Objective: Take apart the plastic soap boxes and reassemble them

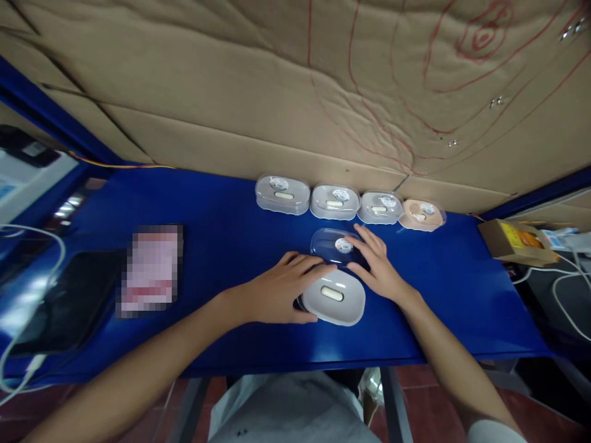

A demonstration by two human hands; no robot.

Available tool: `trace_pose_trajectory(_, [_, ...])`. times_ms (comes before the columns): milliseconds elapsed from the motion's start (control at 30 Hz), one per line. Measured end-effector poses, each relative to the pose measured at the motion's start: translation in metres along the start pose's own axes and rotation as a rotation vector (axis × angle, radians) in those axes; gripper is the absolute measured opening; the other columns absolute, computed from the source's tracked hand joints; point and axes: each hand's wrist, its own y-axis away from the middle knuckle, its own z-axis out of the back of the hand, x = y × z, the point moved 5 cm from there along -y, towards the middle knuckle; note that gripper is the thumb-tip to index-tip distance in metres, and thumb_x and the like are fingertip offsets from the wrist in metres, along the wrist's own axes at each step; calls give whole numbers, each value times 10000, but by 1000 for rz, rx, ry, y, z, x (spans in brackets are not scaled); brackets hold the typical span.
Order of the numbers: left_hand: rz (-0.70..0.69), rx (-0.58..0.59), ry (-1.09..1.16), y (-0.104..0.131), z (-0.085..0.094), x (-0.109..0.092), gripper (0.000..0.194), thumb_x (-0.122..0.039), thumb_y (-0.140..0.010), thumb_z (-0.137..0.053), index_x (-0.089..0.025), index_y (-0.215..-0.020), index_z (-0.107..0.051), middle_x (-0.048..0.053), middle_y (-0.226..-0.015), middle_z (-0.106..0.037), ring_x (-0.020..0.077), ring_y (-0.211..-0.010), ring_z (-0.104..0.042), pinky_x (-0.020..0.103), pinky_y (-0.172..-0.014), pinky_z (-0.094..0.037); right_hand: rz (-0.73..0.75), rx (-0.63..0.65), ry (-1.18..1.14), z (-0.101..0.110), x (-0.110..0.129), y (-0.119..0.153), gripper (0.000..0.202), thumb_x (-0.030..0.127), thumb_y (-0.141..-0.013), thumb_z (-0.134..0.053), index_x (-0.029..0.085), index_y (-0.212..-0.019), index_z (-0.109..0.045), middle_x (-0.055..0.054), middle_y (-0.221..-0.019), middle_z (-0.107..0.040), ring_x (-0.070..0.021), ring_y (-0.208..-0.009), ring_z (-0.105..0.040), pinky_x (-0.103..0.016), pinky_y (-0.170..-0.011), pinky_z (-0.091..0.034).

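Note:
A pale grey oval soap box base [332, 311] with a cream pill-shaped piece in its middle lies near the front of the blue table. My left hand [281, 289] is closed around its left end, with fingers along the far rim and a digit low at the near side. Just behind the base lies a clear lid [323, 243] with a round sticker. My right hand [376, 264] has its fingers spread, with fingertips at the lid's right side by the sticker; whether they press on it I cannot tell.
Along the cardboard wall [207, 135] stand several lidded soap boxes, three greyish [282, 203] and one peach [422, 218]. A blurred-out flat item [152, 271] and a dark device [74, 301] with white cables lie left. A cardboard box [517, 243] sits at the right edge.

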Motion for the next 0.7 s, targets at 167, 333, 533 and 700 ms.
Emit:
trace_pose_trajectory(167, [46, -109, 10, 0, 7, 6, 1046, -497, -846, -913, -282, -1695, -342, 162, -1608, -530, 394, -1471, -501, 577, -1242, -359, 174, 85, -222, 15, 35, 8, 838, 773, -1017, -521, 326, -1702, -338, -142, -1662, -537, -344, -1537, -522, -558, -1239, -463])
trace_pose_trajectory(333, [79, -120, 86, -2, 9, 11, 1065, -562, -843, -900, -286, -1699, -330, 167, -1604, -536, 394, -1464, -513, 564, -1220, -395, 188, 183, -61, 3, 60, 14, 914, 693, -957, -713, 314, -1704, -347, -149, -1711, -469, -379, -1581, -456, -603, -1251, -447])
trace_pose_trajectory(533, [81, -84, 155, -2, 1, 18, 1135, -578, -818, -920, -337, -1721, -276, 156, -1617, -539, 398, -1475, -515, 567, -1211, -393, 195, 175, -39, -4, 61, 17, 664, 577, -998, -698, 279, -1568, -531, -137, -1639, -559, -371, -1541, -504, -622, -1243, -452])
trace_pose_trajectory(700, [87, -56, 167, -2, -5, 19, 1207, -520, -801, -944, -345, -1738, -205, 157, -1622, -531, 390, -1481, -511, 562, -1211, -377, 199, 158, -40, -3, 61, 17, 575, 575, -1002, -682, 255, -1472, -596, -143, -1572, -620, -375, -1495, -549, -619, -1214, -477])
